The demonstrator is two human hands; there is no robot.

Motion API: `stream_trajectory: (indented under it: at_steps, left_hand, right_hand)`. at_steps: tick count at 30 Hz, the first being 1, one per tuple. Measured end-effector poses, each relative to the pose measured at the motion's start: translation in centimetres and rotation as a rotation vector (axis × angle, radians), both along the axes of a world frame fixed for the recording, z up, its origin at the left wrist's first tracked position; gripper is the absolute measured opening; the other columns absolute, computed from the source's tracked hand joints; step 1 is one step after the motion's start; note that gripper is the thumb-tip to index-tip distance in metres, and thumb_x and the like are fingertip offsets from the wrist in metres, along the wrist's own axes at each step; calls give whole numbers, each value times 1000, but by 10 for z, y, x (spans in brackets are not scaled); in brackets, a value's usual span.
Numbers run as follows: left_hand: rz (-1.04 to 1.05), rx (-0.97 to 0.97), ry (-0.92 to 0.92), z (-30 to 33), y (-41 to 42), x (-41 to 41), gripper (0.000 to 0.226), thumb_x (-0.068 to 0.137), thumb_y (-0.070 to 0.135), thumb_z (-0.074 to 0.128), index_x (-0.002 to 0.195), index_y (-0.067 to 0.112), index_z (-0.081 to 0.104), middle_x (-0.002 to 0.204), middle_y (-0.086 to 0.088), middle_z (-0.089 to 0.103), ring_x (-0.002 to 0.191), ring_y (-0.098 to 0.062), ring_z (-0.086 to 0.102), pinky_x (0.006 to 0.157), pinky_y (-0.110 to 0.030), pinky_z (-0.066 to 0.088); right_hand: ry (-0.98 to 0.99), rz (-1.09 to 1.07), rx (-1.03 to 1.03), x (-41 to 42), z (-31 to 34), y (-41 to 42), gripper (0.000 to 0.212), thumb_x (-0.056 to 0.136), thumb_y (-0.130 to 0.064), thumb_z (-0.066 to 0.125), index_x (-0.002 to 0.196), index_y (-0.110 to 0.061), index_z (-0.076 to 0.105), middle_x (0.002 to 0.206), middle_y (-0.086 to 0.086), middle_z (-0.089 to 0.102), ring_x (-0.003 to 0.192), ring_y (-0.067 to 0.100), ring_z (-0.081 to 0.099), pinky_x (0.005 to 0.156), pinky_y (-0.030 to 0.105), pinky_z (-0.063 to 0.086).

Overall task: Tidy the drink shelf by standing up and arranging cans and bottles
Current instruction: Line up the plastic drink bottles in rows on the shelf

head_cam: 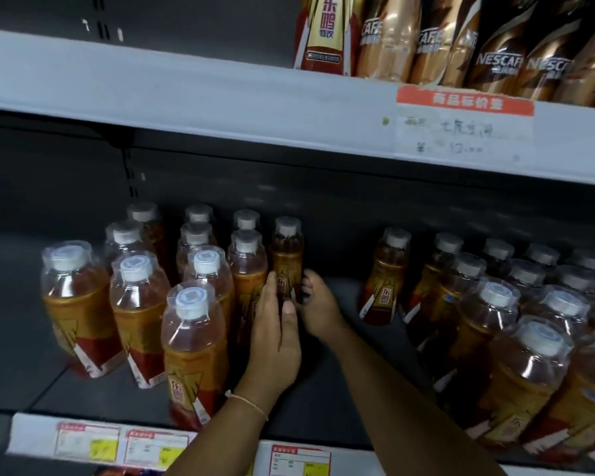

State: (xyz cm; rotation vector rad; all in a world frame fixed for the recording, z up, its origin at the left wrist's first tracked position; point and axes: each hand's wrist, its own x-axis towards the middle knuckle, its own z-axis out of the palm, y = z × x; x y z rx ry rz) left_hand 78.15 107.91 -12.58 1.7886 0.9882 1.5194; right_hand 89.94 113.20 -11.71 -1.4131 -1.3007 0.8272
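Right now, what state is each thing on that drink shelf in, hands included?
Amber plastic bottle between the hands: upright, held.
Left hand: fingers straight against that bottle.
Right hand: fingers curled round it.
Left bottle cluster: upright, capped.
Right bottle cluster: upright, capped.
Lone bottle beside the gap: upright.

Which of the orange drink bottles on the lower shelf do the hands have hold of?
The bottle at the right end of the left cluster's back row: left hand and right hand flank its label; every other bottle stands untouched.
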Motion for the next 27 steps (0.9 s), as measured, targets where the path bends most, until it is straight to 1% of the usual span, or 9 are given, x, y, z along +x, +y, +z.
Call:
stream_trajectory:
  at_steps: [5,8,12,14,17,19,21,23,27]
  left_hand:
    - [20,4,-9,-5,1,3,58,99,35,31,152,12,23,154,6,24,140,12,16,113,-8,11]
    - [19,26,10,-6,3,1,57,99,33,31,151,9,26,154,1,27,142,1,20,113,-7,12]
    - [26,39,7,-9,5,0,56,100,32,32,151,10,29,153,0,31,143,-7,25,115,-11,16]
    - [17,21,30,-11,6,1,57,100,37,31,151,11,30,152,1,32,142,-7,26,112,-9,16]
    - [-39,-116,37,-11,4,8,59,100,48,28,148,14,37,147,1,41,137,-6,34,111,-20,25]
    - [-123,-204,27,-8,1,14,58,95,51,28,132,16,57,131,-1,59,119,-3,52,101,-24,37]
    - [-182,-277,50,-5,-3,20,55,97,53,28,105,16,68,106,-2,70,101,-10,63,91,-30,47]
    - [-182,-351,65,-1,-7,27,57,101,52,27,98,16,71,100,-3,72,100,-15,65,95,-35,48]
    - [-170,-388,66,3,-23,46,61,99,56,24,97,21,74,100,3,73,101,-8,65,94,-28,47]
  right_hand:
    - [9,-30,-24,-7,6,6,43,84,6,72,122,-6,56,109,2,69,101,16,67,92,29,53]
    - [26,-65,-4,-6,5,0,45,84,4,74,124,-6,57,117,11,70,110,25,68,99,39,53]
    - [15,-91,57,2,1,-21,41,84,1,76,120,-10,59,115,8,72,109,21,69,101,44,53]
    - [-20,-89,70,11,0,-34,41,85,-1,76,120,-16,60,115,1,73,109,14,69,103,41,53]
    - [-70,-75,58,28,-3,-56,45,86,-5,76,123,-24,59,116,-7,72,110,5,67,100,30,53]
    - [-78,-81,48,39,-5,-71,50,86,-2,74,121,-33,56,115,-12,71,110,-2,65,93,17,51]
    - [-57,-94,26,48,-6,-85,58,87,-1,74,125,-36,48,118,-18,67,111,-5,63,92,13,49]
    - [-27,-109,1,55,-9,-96,64,87,-4,73,131,-34,39,121,-19,62,109,-7,60,87,9,46]
    - [-23,-174,-6,66,-16,-111,64,90,-4,70,133,-37,36,124,-20,58,114,-8,58,85,3,42]
